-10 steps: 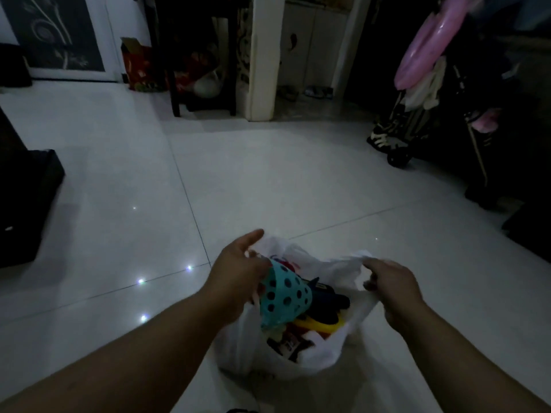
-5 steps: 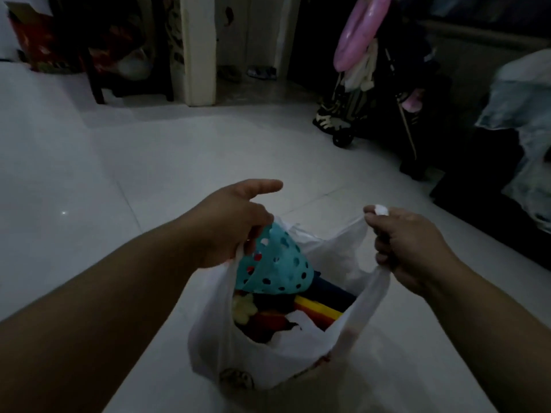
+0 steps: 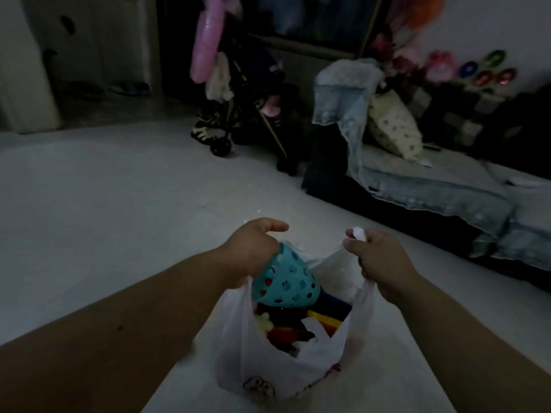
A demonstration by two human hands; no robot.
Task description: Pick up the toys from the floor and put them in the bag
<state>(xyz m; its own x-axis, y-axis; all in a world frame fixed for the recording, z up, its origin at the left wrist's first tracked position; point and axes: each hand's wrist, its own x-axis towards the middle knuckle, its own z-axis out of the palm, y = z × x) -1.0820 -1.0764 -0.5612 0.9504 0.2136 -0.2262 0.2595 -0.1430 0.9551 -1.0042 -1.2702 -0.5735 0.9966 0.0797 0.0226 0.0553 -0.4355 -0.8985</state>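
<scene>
A white plastic bag (image 3: 286, 368) hangs between my two hands above the pale tiled floor. My left hand (image 3: 253, 251) grips the bag's left handle, and a teal basket toy with round holes (image 3: 286, 281) sticks out of the bag right under it. My right hand (image 3: 378, 260) is closed on the right handle, whose white tip pokes out above the fist. Inside the open bag lie several toys: a yellow and red piece (image 3: 325, 321), a pale yellow figure (image 3: 264, 321) and dark pieces.
A sofa (image 3: 447, 186) with a light blue lace cover and a dotted cushion stands along the right. A dark stroller (image 3: 238, 93) with a pink inflatable stands at the back centre. A white cabinet (image 3: 26, 70) is at the back left. Bare floor stretches left.
The bag has been lifted off the floor and hangs from both hands. My view has swung right, bringing the sofa in and dropping the left side of the room out.
</scene>
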